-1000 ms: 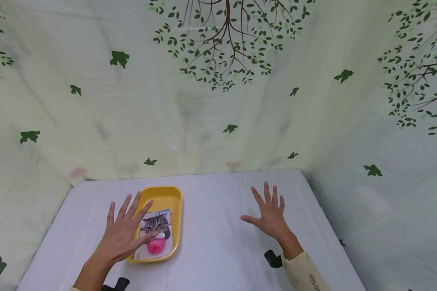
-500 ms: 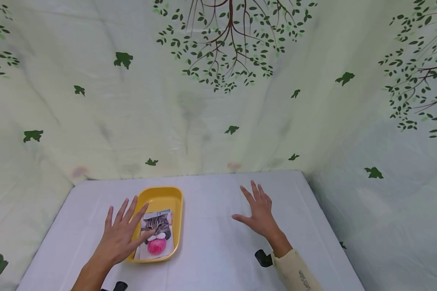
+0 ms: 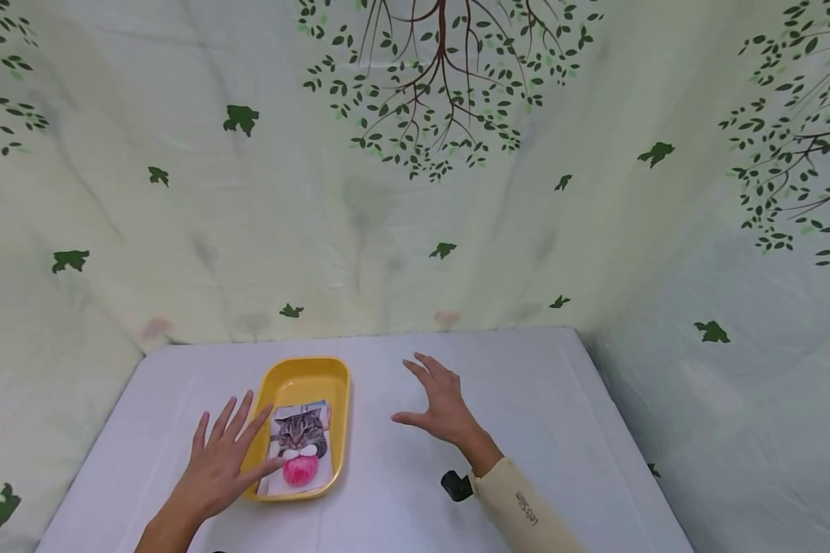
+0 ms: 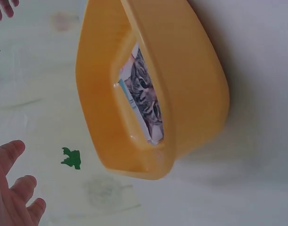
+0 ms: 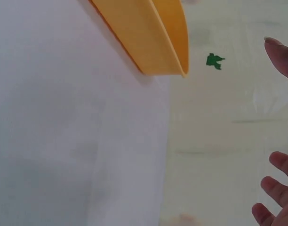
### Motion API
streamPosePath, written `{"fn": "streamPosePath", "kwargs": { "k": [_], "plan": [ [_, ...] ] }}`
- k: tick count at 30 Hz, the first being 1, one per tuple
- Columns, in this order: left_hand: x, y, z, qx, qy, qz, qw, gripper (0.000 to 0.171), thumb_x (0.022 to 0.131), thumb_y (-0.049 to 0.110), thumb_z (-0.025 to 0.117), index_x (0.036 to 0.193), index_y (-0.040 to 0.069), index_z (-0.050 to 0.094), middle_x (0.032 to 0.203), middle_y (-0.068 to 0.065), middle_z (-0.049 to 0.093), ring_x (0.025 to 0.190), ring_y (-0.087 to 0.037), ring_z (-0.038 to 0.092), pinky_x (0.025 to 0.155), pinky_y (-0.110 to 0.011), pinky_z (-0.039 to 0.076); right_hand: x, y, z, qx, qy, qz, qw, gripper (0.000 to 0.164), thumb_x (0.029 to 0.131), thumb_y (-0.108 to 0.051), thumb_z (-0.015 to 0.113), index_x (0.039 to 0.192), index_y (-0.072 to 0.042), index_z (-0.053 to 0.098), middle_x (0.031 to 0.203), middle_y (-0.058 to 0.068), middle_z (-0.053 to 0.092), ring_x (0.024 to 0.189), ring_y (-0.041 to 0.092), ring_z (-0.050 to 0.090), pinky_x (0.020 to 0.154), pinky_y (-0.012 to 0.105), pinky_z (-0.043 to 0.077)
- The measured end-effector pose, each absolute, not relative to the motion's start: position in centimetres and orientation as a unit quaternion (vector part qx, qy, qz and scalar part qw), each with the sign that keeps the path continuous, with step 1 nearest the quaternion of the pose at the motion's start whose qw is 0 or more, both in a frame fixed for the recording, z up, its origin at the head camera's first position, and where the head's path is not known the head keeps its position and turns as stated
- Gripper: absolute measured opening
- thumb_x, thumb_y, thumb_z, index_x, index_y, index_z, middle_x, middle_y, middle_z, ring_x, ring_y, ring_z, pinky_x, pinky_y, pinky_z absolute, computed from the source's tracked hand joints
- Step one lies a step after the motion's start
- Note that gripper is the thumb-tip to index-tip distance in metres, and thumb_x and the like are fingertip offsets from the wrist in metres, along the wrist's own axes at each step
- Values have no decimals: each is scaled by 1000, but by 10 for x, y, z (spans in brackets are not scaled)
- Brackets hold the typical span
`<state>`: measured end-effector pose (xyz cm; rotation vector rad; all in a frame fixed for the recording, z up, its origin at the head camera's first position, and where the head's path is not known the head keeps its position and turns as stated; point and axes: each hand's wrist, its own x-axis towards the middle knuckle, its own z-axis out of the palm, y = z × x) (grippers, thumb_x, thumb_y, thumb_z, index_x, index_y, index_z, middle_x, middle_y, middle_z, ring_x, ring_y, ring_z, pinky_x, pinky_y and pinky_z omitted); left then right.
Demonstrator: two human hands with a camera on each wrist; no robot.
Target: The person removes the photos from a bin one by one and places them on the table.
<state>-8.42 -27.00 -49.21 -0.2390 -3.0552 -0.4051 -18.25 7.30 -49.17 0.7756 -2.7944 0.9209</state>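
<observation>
A yellow tray with raised walls stands on the table, left of centre. Inside it lies a small stack of picture cards; the top one shows a tabby cat and a pink ball. My left hand, fingers spread, hovers over the tray's left side and holds nothing. To the right of the tray my right hand is in the air with fingers extended, apart from the tray and holding nothing. In the left wrist view the tray hides part of the cards.
A white cloth covers the table. Behind it and along both sides hang pale curtains printed with leaves and branches. A black wrist camera sits at the right sleeve.
My right hand has moved left toward the tray, and its fingers have drawn closer together. My left hand has shifted slightly down and left, uncovering more of the cat picture.
</observation>
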Motion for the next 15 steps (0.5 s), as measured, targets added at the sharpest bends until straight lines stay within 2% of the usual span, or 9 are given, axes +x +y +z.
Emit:
{"fn": "streamPosePath", "kwargs": {
  "k": [9,15],
  "plan": [
    [-80,-279,-505,-66,-988,-142,7,94,76,62,66,147,8,35,155,-24,18,140,-46,9,109,-56,-21,-192,20,-500,263,-918,297,9,79,76,-47,79,143,-20,46,148,3,41,136,23,34,110,49,26],
    [-78,-284,-519,-63,-986,-153,-8,96,74,61,70,145,6,37,154,-24,19,138,-48,12,110,-58,-17,-200,-11,-510,277,-922,270,-14,71,78,-48,77,139,-20,52,143,-2,46,135,19,35,112,44,25]
  ]
}}
